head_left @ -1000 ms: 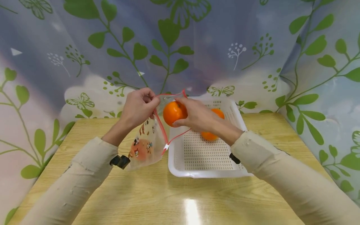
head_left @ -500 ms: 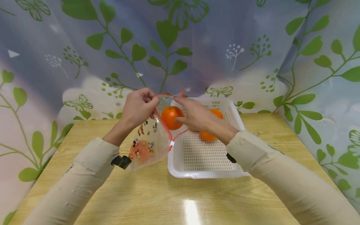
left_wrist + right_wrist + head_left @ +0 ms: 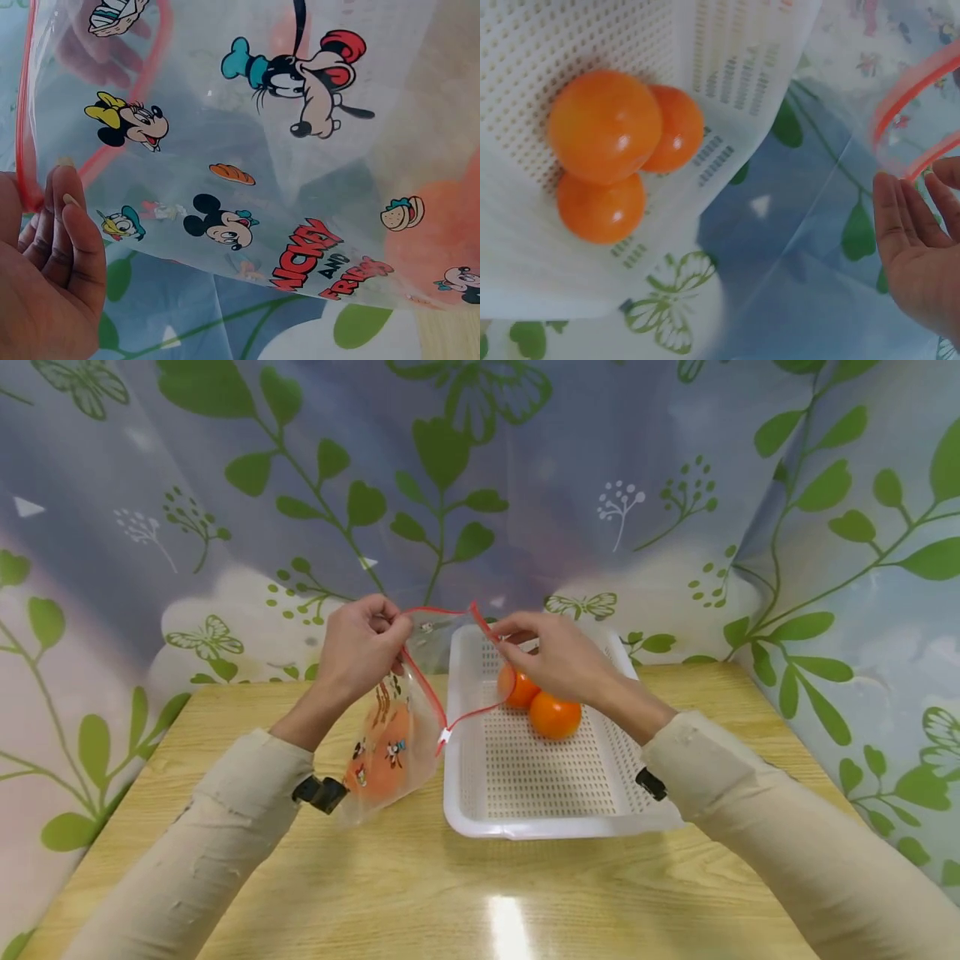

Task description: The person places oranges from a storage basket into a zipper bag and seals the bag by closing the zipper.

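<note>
Reaching in from the lower left, a pale-sleeved arm angles inward, its left hand pinching the red rim of a clear cartoon-print bag between thumb and fingers. Orange fruit shows through the film low in the bag, whose mouth gapes between the two hands. Beside it on the wooden table, a white perforated basket holds three oranges, clustered together. From the lower right, the right hand, fingers bent above the basket, pinches the rim's opposite side.
</note>
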Tool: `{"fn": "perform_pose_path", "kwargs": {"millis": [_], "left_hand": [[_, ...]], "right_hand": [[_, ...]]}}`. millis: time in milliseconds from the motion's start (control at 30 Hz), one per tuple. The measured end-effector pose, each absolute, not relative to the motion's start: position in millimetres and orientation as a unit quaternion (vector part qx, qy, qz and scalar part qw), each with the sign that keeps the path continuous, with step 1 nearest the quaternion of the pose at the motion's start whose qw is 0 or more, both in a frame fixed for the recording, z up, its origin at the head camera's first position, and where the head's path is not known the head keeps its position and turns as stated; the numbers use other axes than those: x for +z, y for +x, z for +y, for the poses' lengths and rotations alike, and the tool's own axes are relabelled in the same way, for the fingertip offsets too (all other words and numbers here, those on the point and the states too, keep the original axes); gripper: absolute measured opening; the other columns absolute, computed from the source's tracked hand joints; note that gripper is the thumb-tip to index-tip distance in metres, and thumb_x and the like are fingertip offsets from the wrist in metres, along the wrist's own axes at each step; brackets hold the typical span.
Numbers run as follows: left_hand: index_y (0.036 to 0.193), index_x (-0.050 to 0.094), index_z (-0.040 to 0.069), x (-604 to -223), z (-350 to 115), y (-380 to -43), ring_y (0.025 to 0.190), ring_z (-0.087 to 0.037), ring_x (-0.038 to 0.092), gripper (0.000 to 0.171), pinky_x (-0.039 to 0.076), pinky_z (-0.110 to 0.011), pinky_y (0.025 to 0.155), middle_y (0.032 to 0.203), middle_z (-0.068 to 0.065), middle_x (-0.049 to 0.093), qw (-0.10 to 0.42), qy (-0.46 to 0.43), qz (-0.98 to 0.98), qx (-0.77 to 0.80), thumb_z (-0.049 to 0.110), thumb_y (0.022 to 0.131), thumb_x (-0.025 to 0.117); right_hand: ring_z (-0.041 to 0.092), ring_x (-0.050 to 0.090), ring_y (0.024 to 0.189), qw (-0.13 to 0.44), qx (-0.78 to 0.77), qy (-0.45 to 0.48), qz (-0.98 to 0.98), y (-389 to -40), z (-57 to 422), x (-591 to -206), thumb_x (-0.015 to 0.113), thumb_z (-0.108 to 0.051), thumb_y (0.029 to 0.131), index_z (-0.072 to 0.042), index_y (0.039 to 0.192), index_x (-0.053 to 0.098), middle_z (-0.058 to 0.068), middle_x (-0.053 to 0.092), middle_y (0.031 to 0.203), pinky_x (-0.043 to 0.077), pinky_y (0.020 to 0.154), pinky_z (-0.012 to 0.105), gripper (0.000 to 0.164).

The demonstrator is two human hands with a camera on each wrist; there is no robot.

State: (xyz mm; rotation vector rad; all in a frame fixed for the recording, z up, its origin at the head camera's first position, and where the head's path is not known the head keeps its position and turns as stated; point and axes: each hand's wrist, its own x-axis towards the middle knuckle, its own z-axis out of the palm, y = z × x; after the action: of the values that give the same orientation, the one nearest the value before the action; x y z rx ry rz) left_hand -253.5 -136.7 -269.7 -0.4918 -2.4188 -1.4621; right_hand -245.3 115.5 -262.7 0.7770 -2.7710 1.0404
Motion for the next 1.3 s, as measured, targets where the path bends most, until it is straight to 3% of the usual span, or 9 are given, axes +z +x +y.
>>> {"fn": "perform_pose_path", "kwargs": {"millis": [233,467,867,1167,1300], "left_hand": [[0.089,0.06,0.002,-269,-140,-252,0.047,-0.029,0.06,0.019,0.045,-0.03,0.041,0.056,-0.014,0.057,0.147,-0.174,-0.833,-0.505,0.019,0.094,0.053],[0.088,0.059,0.0,-270,-141,-253,0.048,-0.032,0.06,0.022,0.044,-0.031,0.041,0.055,-0.013,0.057,0.145,-0.176,-0.835,-0.502,0.019,0.094,0.052],[0.084,0.057,0.005,-270,-145,-250,0.047,-0.029,0.059,0.019,0.043,-0.032,0.041,0.055,-0.013,0.056,0.151,-0.176,-0.836,-0.498,0.02,0.094,0.053],[0.085,0.057,0.004,-265,-143,-245,0.045,-0.023,0.058,0.017,0.041,-0.029,0.041,0.056,-0.015,0.057,0.139,-0.166,-0.839,-0.499,0.018,0.094,0.053],[0.086,0.057,0.005,-268,-144,-245,0.048,-0.028,0.06,0.019,0.042,-0.03,0.041,0.056,-0.014,0.058,0.134,-0.165,-0.839,-0.5,0.021,0.094,0.054]], "right_hand": [[0.02,0.06,0.105,0.025,0.313,0.22,-0.924,-255,135,-273,0.057,-0.018,0.094,-0.009,0.121,0.062,0.003,0.062,0.119,0.046,0.092,0.041,0.029],[0.027,0.058,0.109,-0.021,0.278,0.22,-0.935,-268,148,-286,0.055,-0.018,0.095,-0.003,0.125,0.058,0.012,0.058,0.126,0.046,0.094,0.042,0.033],[0.038,0.049,0.119,-0.102,0.185,0.202,-0.956,-284,154,-300,0.059,-0.016,0.092,0.002,0.127,0.056,0.023,0.054,0.129,0.039,0.099,0.051,0.04],[0.033,0.051,0.113,-0.156,0.092,0.197,-0.964,-292,152,-319,0.065,-0.018,0.087,0.001,0.126,0.057,0.019,0.055,0.126,0.041,0.097,0.047,0.044],[0.032,0.051,0.111,-0.18,0.047,0.207,-0.96,-289,145,-328,0.065,-0.011,0.085,-0.003,0.129,0.056,0.018,0.053,0.129,0.041,0.097,0.046,0.045]]}}
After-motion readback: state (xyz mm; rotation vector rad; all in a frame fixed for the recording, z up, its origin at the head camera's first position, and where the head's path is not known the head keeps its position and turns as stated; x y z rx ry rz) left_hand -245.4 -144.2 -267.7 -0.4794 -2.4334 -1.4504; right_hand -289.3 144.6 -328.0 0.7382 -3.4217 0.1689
